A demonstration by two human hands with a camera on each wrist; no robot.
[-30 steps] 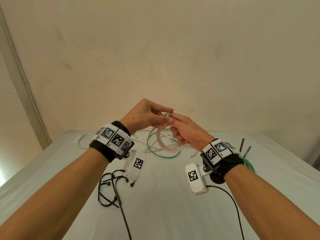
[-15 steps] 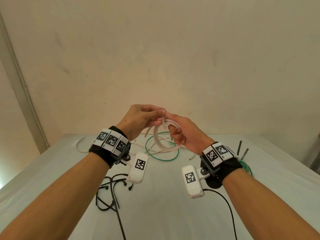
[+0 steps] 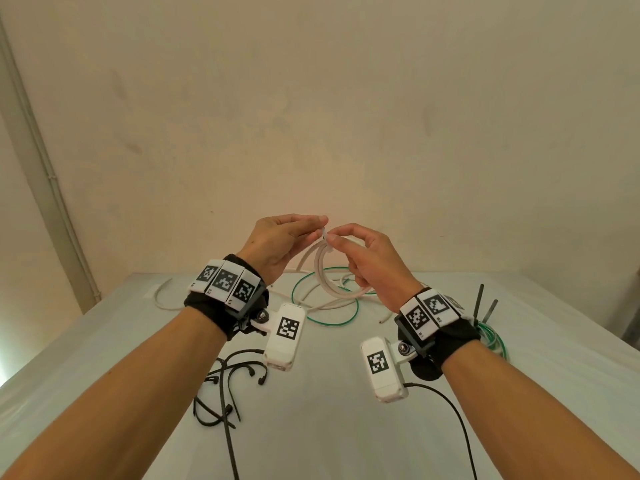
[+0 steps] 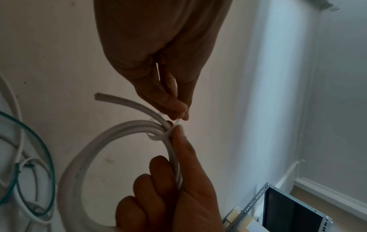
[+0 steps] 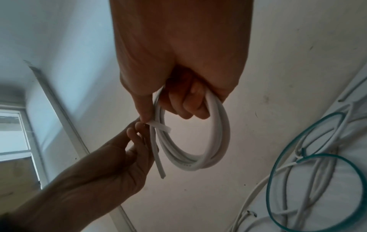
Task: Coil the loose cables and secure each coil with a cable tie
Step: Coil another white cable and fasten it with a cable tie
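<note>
A white cable coil hangs in the air above the table. My right hand grips its top, fingers curled through the loop and thumb pressed by the tie. A white cable tie wraps the coil's strands. My left hand pinches the tie's thin tail between thumb and fingertips, right against the right thumb. One loose cable end sticks out of the coil toward the left hand.
On the white table lie a green cable loop, loose white cables, and several black cable ties at the near left. A tied green coil sits behind the right wrist. A wall stands close behind.
Both hands have risen with the white coil, lifting it off the table. The left fingers have gone from the coil's top to pinching the tie's tail.
</note>
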